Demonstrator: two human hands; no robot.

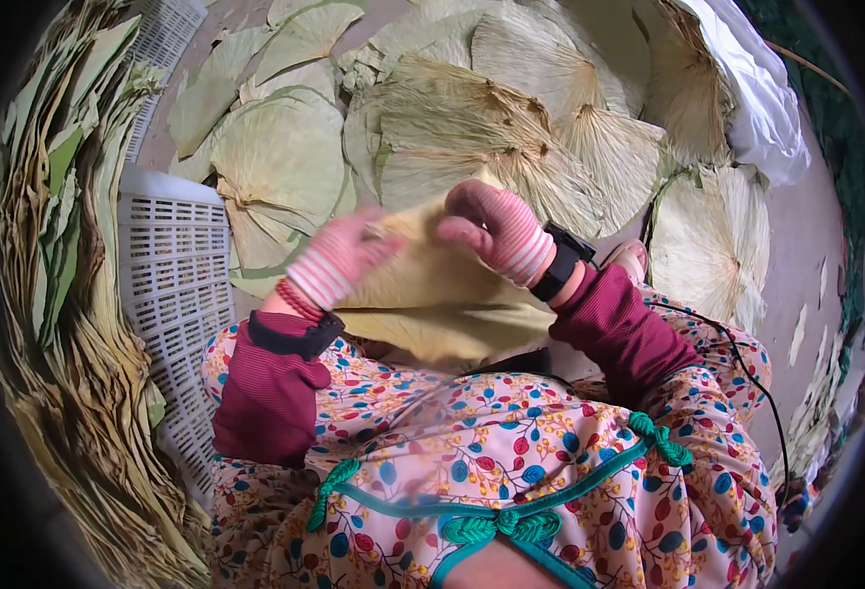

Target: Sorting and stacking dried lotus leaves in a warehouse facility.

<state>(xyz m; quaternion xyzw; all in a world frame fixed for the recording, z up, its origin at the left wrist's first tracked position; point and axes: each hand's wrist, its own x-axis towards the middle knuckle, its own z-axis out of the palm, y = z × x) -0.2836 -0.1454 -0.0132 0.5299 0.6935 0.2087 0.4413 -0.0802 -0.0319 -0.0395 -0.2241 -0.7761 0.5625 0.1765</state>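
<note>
A pale yellow dried lotus leaf (432, 285) spreads in front of me, above my lap, its lower part folded over. My right hand (496, 231), in a pink and white striped glove, has its fingers curled and closed on the leaf's upper edge. On the other side, my left hand (344, 260), gloved alike, is slightly blurred; its thumb and fingers come together on the leaf's upper left edge. Just beyond the hands lies a wrinkled, brownish dried leaf (462, 128) on top of others.
More dried leaves (280, 162) overlap across the floor ahead. At my left stands a white slatted plastic crate (177, 255), beside a tall stack of dried leaves (79, 324). A white plastic bag (761, 93) lies far right. A black cable (737, 353) runs from my right wrist over my knee.
</note>
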